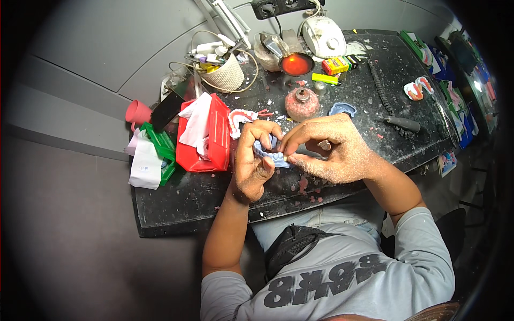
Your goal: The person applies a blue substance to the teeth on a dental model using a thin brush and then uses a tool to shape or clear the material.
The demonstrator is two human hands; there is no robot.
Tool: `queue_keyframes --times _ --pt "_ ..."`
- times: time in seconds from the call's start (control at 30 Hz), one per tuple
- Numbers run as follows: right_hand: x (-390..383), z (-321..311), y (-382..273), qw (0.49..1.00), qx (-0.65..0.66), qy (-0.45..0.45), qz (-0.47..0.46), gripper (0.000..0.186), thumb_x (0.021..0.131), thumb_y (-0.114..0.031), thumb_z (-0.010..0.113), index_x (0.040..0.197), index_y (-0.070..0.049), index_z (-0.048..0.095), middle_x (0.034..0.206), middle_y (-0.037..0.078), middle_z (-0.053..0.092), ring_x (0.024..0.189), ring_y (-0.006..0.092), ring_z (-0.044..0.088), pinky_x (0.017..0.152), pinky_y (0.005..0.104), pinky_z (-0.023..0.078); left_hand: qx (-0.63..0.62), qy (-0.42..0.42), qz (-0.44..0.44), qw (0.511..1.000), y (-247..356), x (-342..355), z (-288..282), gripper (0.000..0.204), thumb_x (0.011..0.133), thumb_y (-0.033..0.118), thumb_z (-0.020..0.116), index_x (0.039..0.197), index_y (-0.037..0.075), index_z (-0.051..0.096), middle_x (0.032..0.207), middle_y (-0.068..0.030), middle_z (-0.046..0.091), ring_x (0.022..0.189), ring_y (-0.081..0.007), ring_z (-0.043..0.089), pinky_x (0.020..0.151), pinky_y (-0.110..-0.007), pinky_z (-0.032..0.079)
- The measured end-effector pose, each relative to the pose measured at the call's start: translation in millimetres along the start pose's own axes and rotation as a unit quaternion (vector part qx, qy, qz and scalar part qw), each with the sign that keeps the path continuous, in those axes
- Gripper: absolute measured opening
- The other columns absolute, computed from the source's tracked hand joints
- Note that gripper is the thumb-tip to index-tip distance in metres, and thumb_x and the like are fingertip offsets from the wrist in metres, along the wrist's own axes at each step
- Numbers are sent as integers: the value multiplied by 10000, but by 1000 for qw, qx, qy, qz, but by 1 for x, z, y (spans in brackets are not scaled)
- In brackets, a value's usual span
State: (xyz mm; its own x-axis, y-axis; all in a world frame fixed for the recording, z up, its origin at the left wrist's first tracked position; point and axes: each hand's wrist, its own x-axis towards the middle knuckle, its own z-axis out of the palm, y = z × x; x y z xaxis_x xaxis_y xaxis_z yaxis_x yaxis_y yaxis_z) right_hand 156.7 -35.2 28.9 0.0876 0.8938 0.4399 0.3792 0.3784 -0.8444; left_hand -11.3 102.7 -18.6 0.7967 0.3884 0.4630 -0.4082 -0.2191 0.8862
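Note:
A blue-grey dental model [276,158] with a row of teeth is up in front of me, over the front part of the black bench. My left hand [251,163] is closed around its left side, thumb in front and fingers curled behind. At the model's right edge, my right hand [337,150], coated in pale dust, pinches with thumb and index finger. A small pale thing [324,144] shows among the right hand's other fingers; I cannot make out what it is. Just behind my left hand lies a white dental model with pink wax [241,120].
Left stands a red bin [219,158] with papers beside a green bin [167,174]. Behind my hands are a pink-filled glass burner [302,107] and a blue dental piece [342,109]. A corded handpiece [404,124] lies right; a small pan [295,64] glows orange at the back.

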Motion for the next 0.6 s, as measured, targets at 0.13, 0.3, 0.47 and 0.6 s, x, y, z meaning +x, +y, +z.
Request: queue_keyframes --times 0.13,0.3,0.47,0.6 --pt "1 -2 -2 1000 8 16 -12 132 844 -66 756 962 -23 715 986 53 739 606 29 494 495 199 341 3 16 20 1000 -3 0 0 575 944 593 611 1049 61 419 1148 -174 517 1019 -184 511 937 -336 426" --pt "1 -21 -8 995 35 89 4 178 839 -81 746 994 -13 692 1139 98 687 711 55 462 590 224 367 -51 46 40 997 0 4 -3 512 946 508 657 1050 64 425 1169 -152 516 1003 -181 502 928 -331 418" --pt "-21 -40 -41 979 170 -4 110 134 892 -68 688 999 13 683 1180 196 689 962 179 676 795 313 540 -48 70 77 993 -3 8 -13 472 1006 499 551 1075 48 428 1144 -221 536 982 -247 541 925 -415 462" --pt "-76 -39 -48 943 141 -278 118 183 960 -20 557 1104 37 656 1095 199 711 1019 252 715 836 347 564 -74 79 72 991 -9 8 -18 467 1024 500 510 1095 45 433 1144 -231 545 944 -264 559 848 -397 495"
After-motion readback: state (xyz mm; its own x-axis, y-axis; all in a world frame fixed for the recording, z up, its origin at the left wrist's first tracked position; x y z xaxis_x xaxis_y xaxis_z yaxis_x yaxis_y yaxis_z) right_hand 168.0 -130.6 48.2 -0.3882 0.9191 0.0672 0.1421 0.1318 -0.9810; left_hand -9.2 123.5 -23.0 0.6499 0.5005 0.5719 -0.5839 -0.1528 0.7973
